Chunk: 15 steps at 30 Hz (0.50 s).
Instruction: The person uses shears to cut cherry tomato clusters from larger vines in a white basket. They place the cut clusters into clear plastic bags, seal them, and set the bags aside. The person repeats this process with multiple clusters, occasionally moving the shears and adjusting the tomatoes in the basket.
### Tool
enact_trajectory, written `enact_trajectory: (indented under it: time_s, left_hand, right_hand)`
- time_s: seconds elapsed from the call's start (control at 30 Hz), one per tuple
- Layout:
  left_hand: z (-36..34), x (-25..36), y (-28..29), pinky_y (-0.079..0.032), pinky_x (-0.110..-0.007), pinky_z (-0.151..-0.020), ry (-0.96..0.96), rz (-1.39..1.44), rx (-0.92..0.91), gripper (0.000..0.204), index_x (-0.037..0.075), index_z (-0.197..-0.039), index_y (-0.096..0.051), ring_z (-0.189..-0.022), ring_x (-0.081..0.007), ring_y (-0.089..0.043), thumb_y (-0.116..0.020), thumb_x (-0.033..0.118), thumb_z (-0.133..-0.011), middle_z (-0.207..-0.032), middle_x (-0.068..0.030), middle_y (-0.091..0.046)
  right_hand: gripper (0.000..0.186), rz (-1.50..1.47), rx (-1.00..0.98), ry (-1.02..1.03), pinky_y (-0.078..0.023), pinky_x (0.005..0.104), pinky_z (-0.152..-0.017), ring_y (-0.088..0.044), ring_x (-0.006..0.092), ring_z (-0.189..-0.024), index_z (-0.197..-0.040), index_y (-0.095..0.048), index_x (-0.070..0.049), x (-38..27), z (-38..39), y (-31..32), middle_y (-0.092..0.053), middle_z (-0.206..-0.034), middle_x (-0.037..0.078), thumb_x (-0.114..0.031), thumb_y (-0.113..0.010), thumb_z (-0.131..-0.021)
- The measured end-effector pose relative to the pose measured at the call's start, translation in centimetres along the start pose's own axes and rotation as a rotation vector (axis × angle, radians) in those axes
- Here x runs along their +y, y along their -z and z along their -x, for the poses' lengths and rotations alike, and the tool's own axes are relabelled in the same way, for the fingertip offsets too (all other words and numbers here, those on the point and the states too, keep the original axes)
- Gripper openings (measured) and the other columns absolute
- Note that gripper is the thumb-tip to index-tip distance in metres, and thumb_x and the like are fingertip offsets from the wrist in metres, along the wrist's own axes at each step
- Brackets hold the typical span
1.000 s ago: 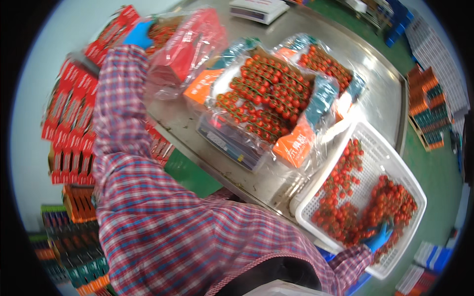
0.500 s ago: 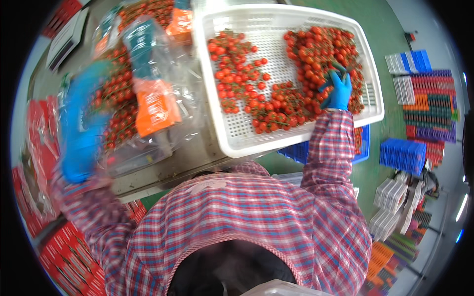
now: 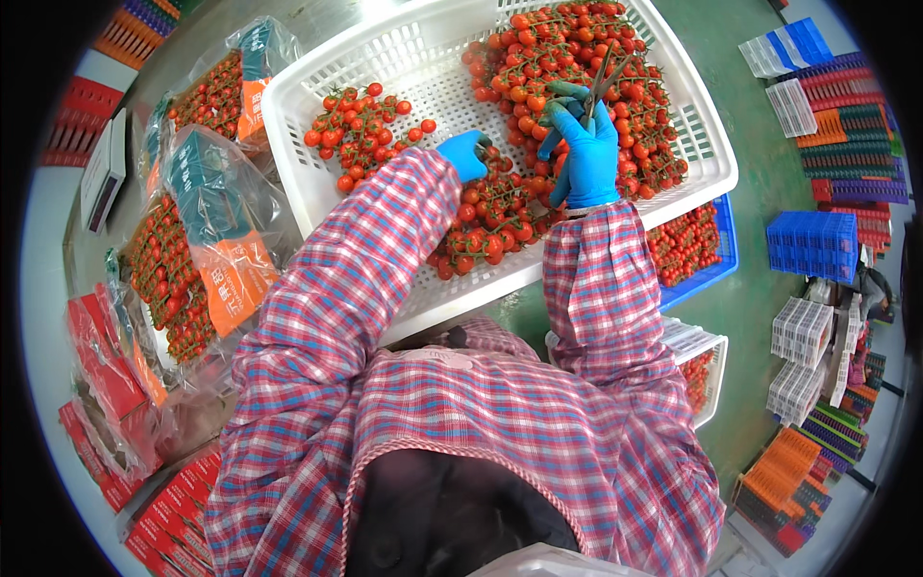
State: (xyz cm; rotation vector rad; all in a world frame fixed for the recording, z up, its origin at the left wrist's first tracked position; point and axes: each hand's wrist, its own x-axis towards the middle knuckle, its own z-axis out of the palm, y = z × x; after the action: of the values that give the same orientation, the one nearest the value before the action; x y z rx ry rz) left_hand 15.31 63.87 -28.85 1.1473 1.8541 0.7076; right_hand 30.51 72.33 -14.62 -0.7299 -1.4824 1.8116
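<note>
One blue-gloved right hand [image 3: 582,154] grasps pointed metal scissors [image 3: 597,87]. Whether the left hand [image 3: 465,157] grasps red tomatoes [image 3: 488,229], I cannot tell.

Right hand [image 3: 586,159], blue-gloved, holds scissors [image 3: 600,85], blades pointing away, over vine tomatoes [image 3: 510,62] in white perforated crate [image 3: 404,40]. Left hand [image 3: 463,156], likewise gloved, at a smaller cluster [image 3: 495,207]; whether fingers grip it, hard to tell. Bagged tomatoes [image 3: 165,279] left of crate.
</note>
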Motion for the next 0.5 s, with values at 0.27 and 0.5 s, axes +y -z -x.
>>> enact_trajectory:
  time_s: [0.27,0.5]
  left_hand:
    - [13.0,4.7,6.5,-0.051,-0.041,-0.084,-0.129,1.594,-0.262,0.055,0.001,-0.135,-0.033,-0.104,-0.0276,-0.056,-0.038,0.026,-0.086,-0.135,-0.0201,-0.039]
    - [26.6,4.5,9.8,-0.050,-0.032,-0.054,-0.256,1.762,0.019,0.066,0.003,-0.135,-0.032,-0.076,-0.0224,-0.059,-0.046,0.047,-0.087,-0.123,-0.0168,-0.050]
  right_hand:
    - [0.032,-0.013,-0.078,-0.007,-0.042,0.0205,-0.048,-0.051,0.0088,-0.060,-0.112,-0.055,-0.001,-0.2,0.8,0.0,-0.057,-0.087,0.004,-0.006,-0.060,-0.081]
    - [0.033,0.864,-0.702,-0.278,-0.045,0.0256,-0.066,-0.054,0.0127,-0.073,-0.108,-0.058,-0.007,2.7,0.0,-3.9,-0.059,-0.081,0.007,-0.021,-0.064,-0.078]
